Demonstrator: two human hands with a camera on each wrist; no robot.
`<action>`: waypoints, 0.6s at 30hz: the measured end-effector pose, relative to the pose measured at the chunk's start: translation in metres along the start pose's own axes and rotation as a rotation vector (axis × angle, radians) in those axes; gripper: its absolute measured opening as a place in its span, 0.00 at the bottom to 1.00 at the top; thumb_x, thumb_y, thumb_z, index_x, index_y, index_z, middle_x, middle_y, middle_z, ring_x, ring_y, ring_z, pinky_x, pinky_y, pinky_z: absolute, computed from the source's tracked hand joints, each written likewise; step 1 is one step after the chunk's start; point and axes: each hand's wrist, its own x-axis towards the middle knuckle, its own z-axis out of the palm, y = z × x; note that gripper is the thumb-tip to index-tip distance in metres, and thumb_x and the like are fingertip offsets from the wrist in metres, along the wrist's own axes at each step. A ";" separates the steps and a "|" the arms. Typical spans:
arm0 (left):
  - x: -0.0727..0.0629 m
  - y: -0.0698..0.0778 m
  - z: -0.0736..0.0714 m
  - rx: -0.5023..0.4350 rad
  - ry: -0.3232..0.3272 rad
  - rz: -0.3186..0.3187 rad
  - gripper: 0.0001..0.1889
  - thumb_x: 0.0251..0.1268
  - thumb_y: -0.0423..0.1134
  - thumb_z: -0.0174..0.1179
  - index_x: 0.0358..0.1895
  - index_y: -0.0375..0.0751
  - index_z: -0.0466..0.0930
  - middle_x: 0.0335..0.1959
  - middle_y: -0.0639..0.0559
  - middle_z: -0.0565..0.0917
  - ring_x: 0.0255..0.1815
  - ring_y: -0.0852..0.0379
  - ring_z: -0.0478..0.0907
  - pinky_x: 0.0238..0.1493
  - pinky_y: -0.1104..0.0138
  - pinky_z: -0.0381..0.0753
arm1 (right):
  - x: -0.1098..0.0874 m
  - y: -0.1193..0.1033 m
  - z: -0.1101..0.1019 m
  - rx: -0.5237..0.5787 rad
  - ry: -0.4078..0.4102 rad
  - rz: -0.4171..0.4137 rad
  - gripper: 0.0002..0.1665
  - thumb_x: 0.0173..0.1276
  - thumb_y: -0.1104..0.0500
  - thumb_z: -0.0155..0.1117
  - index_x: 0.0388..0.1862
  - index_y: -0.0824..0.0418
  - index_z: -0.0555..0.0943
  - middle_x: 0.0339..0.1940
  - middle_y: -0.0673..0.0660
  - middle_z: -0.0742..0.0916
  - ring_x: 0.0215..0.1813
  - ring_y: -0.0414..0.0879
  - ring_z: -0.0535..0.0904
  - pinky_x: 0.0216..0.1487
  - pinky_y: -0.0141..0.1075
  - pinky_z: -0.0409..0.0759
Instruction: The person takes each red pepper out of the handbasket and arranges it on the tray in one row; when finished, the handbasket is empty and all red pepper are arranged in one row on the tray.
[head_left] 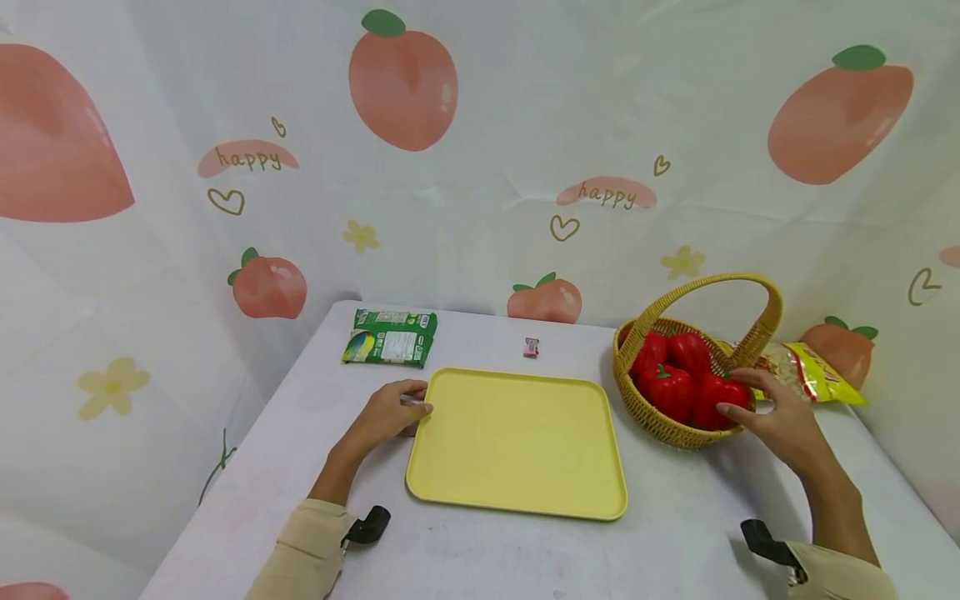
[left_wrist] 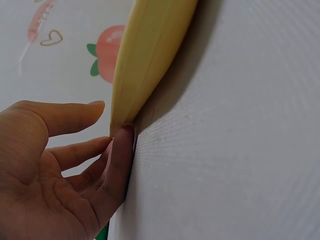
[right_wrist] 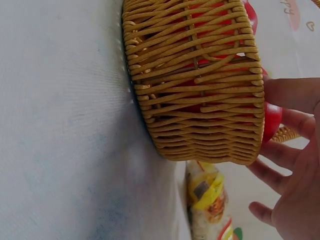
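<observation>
A yellow rectangular tray (head_left: pixel 517 442) lies on the table in front of me. At its left edge is my left hand (head_left: pixel 390 412), with fingertips right at the rim and the thumb straight above it in the left wrist view. To the right, a woven basket (head_left: pixel 667 432) with an arched handle holds several red bell peppers (head_left: pixel 670 392). My right hand (head_left: pixel 783 421) reaches over the basket's right rim and grips the nearest red bell pepper (head_left: pixel 716 402) between thumb and forefinger. Other fingers spread outside the basket wall in the right wrist view.
A green snack packet (head_left: pixel 390 337) lies at the back left. A small pink wrapped piece (head_left: pixel 531 347) sits behind the tray. Behind the basket's right side is a yellow and clear bag of food (head_left: pixel 813 372). A fruit-patterned white cloth (head_left: pixel 480 208) hangs behind the table.
</observation>
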 end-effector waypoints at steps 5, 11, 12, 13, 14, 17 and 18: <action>0.000 -0.001 0.001 -0.010 0.003 -0.005 0.28 0.72 0.39 0.67 0.72 0.34 0.77 0.61 0.41 0.85 0.59 0.46 0.85 0.41 0.64 0.91 | 0.000 0.001 -0.001 0.000 -0.015 0.010 0.50 0.74 0.39 0.67 0.82 0.66 0.63 0.75 0.79 0.70 0.73 0.83 0.60 0.57 0.81 0.72; 0.000 0.000 0.001 -0.030 -0.001 -0.007 0.28 0.72 0.38 0.66 0.72 0.33 0.76 0.61 0.41 0.84 0.57 0.47 0.85 0.39 0.64 0.91 | -0.001 0.001 0.001 -0.002 0.001 -0.012 0.48 0.74 0.39 0.67 0.81 0.64 0.65 0.74 0.79 0.72 0.74 0.83 0.60 0.57 0.84 0.68; 0.000 0.000 0.001 -0.032 0.000 -0.007 0.28 0.72 0.38 0.66 0.72 0.33 0.76 0.61 0.41 0.84 0.56 0.48 0.85 0.39 0.64 0.91 | -0.001 0.001 0.001 -0.005 0.004 -0.013 0.48 0.73 0.39 0.67 0.81 0.64 0.65 0.74 0.78 0.72 0.74 0.83 0.60 0.57 0.84 0.67; 0.000 0.000 0.001 -0.034 0.000 -0.008 0.28 0.72 0.38 0.66 0.72 0.33 0.76 0.61 0.41 0.84 0.56 0.48 0.85 0.39 0.64 0.91 | -0.001 0.001 0.001 -0.009 0.006 -0.010 0.48 0.73 0.39 0.67 0.81 0.63 0.65 0.74 0.78 0.72 0.74 0.83 0.59 0.57 0.85 0.67; 0.000 0.000 0.002 -0.036 -0.001 -0.008 0.28 0.72 0.38 0.66 0.72 0.33 0.76 0.61 0.41 0.84 0.56 0.49 0.85 0.38 0.64 0.91 | -0.001 0.001 0.001 -0.011 0.006 -0.007 0.48 0.73 0.38 0.67 0.81 0.63 0.65 0.75 0.78 0.72 0.74 0.83 0.59 0.57 0.85 0.67; -0.001 0.001 0.002 -0.037 0.000 -0.006 0.27 0.72 0.38 0.67 0.71 0.33 0.77 0.61 0.41 0.85 0.55 0.49 0.86 0.38 0.64 0.91 | -0.001 0.001 0.002 -0.010 0.010 0.000 0.49 0.73 0.37 0.67 0.82 0.62 0.64 0.76 0.79 0.70 0.75 0.84 0.58 0.56 0.84 0.69; -0.001 0.001 0.002 -0.035 -0.001 -0.002 0.27 0.72 0.38 0.67 0.71 0.33 0.77 0.61 0.41 0.85 0.55 0.49 0.86 0.38 0.64 0.91 | -0.001 0.001 0.002 -0.008 0.016 -0.001 0.50 0.73 0.37 0.67 0.82 0.62 0.64 0.76 0.78 0.70 0.75 0.84 0.59 0.56 0.83 0.70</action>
